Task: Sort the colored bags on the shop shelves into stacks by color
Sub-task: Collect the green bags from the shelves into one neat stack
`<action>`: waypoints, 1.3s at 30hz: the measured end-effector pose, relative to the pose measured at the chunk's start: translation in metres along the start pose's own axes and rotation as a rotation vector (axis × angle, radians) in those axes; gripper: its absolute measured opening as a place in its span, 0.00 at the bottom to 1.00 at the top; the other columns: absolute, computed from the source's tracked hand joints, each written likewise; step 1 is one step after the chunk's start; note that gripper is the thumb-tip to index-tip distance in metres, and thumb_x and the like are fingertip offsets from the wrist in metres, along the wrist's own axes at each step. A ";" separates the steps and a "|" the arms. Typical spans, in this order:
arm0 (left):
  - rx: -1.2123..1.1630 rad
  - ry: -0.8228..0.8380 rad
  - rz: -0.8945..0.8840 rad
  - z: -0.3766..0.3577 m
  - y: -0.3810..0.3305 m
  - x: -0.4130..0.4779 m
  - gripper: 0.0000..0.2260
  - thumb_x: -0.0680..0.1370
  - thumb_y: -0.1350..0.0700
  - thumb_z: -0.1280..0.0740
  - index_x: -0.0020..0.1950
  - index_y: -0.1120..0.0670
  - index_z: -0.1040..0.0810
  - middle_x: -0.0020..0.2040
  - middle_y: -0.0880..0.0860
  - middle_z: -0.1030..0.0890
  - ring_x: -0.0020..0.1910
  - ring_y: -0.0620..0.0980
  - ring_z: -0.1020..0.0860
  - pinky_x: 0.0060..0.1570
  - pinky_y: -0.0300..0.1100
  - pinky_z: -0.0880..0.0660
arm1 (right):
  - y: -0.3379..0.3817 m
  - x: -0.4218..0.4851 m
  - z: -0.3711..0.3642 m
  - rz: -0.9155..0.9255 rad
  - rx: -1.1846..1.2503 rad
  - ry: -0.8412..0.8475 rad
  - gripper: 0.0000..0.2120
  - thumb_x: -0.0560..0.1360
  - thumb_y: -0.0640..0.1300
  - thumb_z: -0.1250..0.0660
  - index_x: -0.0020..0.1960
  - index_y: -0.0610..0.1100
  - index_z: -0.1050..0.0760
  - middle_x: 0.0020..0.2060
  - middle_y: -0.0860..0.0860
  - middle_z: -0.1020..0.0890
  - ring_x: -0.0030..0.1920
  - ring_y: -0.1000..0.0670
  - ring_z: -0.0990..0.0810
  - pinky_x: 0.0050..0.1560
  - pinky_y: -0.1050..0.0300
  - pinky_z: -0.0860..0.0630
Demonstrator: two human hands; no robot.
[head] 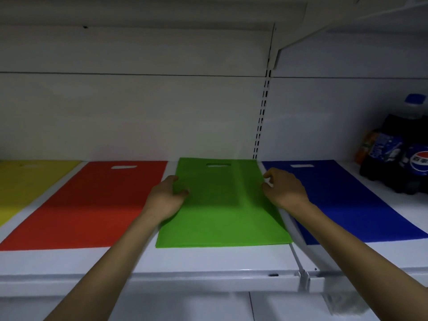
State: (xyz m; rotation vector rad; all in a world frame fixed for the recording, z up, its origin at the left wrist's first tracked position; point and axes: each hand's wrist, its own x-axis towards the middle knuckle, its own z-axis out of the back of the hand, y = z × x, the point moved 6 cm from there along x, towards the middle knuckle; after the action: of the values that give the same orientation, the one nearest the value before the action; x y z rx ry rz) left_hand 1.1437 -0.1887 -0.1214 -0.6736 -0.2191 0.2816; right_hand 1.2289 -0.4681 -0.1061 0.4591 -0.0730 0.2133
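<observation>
Four flat stacks of bags lie side by side on the white shelf [185,260]: yellow [25,179] at far left, red [92,205], green [220,209] in the middle, blue [342,200] at right. My left hand [166,195] pinches the left edge of the green stack, thumb on top. At the stack's right edge, my right hand [282,188] has its fingers curled by the edge; whether it grips the edge I cannot tell. Each bag has a cut-out handle slot near the back wall.
Dark cola bottles [403,156] with blue labels and a blue cap stand at the far right of the shelf. A slotted upright [261,121] runs up the back wall behind the green stack. Another shelf hangs overhead.
</observation>
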 end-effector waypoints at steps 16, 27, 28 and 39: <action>0.715 -0.369 -0.096 0.183 0.057 -0.076 0.27 0.75 0.48 0.35 0.72 0.56 0.33 0.68 0.57 0.27 0.66 0.57 0.30 0.61 0.50 0.31 | 0.266 -0.048 -0.036 0.749 -0.117 -0.035 0.29 0.74 0.66 0.41 0.70 0.52 0.35 0.67 0.52 0.29 0.66 0.48 0.32 0.64 0.51 0.38; 0.795 -0.470 0.297 0.356 0.250 -0.235 0.35 0.72 0.38 0.53 0.76 0.52 0.42 0.75 0.52 0.36 0.74 0.51 0.40 0.70 0.50 0.42 | 0.510 -0.181 -0.135 1.135 -0.077 0.050 0.41 0.65 0.75 0.54 0.69 0.52 0.33 0.66 0.53 0.28 0.67 0.48 0.31 0.61 0.52 0.38; 0.789 -0.484 0.320 0.372 0.268 -0.250 0.35 0.72 0.38 0.54 0.76 0.51 0.42 0.75 0.52 0.36 0.74 0.51 0.40 0.69 0.50 0.42 | 0.532 -0.194 -0.145 1.150 -0.074 0.068 0.40 0.67 0.74 0.52 0.70 0.53 0.34 0.67 0.53 0.28 0.67 0.48 0.32 0.61 0.52 0.38; 0.750 -0.514 0.493 0.496 0.414 -0.363 0.34 0.73 0.37 0.55 0.76 0.50 0.43 0.74 0.52 0.34 0.72 0.52 0.36 0.71 0.50 0.41 | 0.712 -0.305 -0.224 1.309 -0.017 0.105 0.34 0.71 0.70 0.45 0.72 0.54 0.37 0.69 0.57 0.31 0.68 0.52 0.33 0.62 0.53 0.39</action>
State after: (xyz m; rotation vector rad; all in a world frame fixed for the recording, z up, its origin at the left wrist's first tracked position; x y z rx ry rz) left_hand 0.5830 0.2899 -0.0478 0.1169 -0.4070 0.9574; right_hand 0.7800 0.1972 -0.0351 0.3221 -0.2672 1.5179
